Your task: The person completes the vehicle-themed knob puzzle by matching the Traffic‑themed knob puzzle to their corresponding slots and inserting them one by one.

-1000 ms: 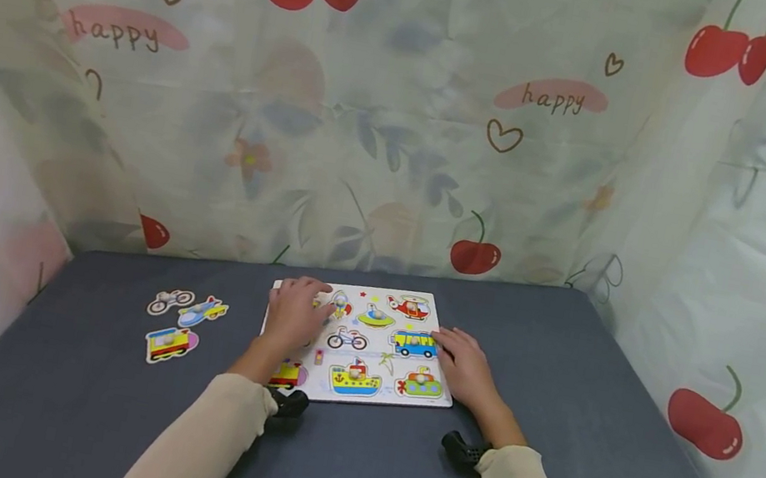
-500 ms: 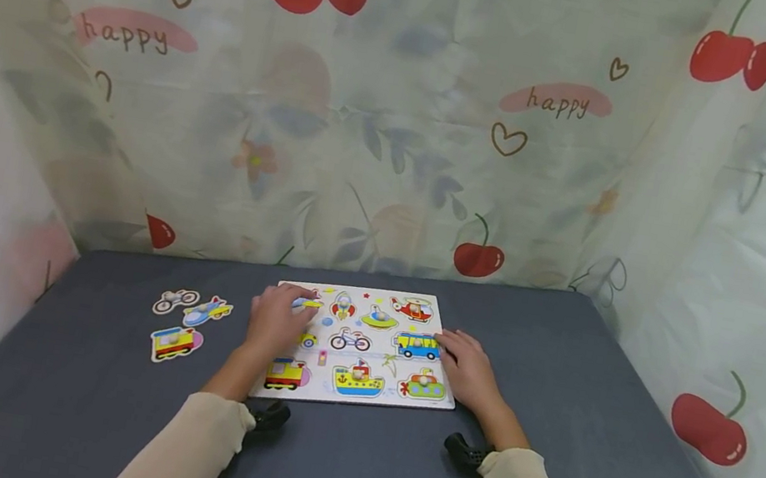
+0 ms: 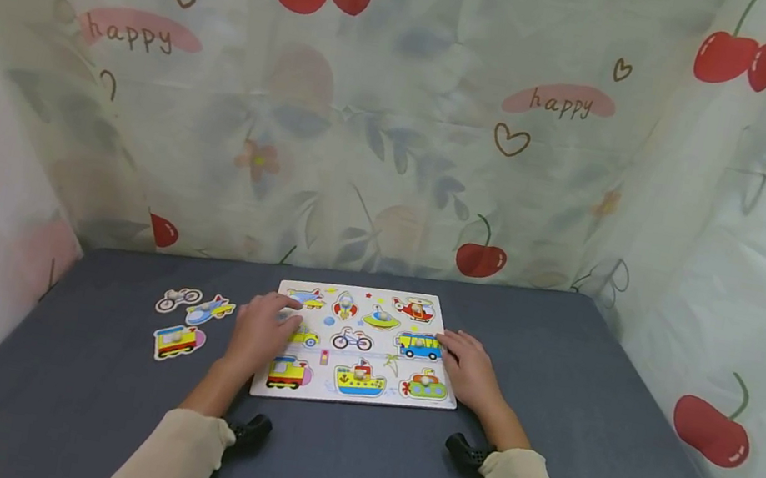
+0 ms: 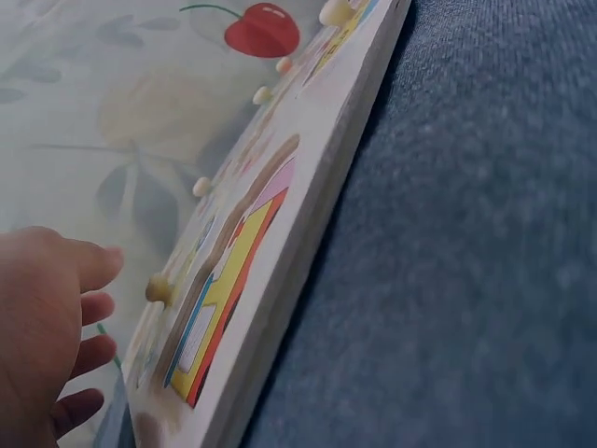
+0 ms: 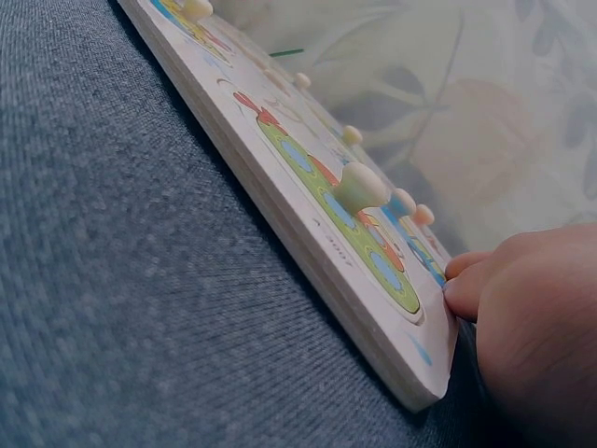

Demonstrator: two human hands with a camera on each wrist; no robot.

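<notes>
The dark table (image 3: 352, 471) carries a board (image 3: 320, 387) and, left of it, a train (image 3: 175, 345), plane (image 3: 207, 313) and motorbike (image 3: 178, 301) (all loose cut-outs).

The cherry-print backdrop (image 3: 416, 42) reads “happy” (image 3: 130, 32) — twice.

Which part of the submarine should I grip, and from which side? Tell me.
Pinch the submarine by its knob from above, probably with the nearer right hand. The piece sits flat in the board, leaving little edge to hold, while the knob stands up clear.
</notes>
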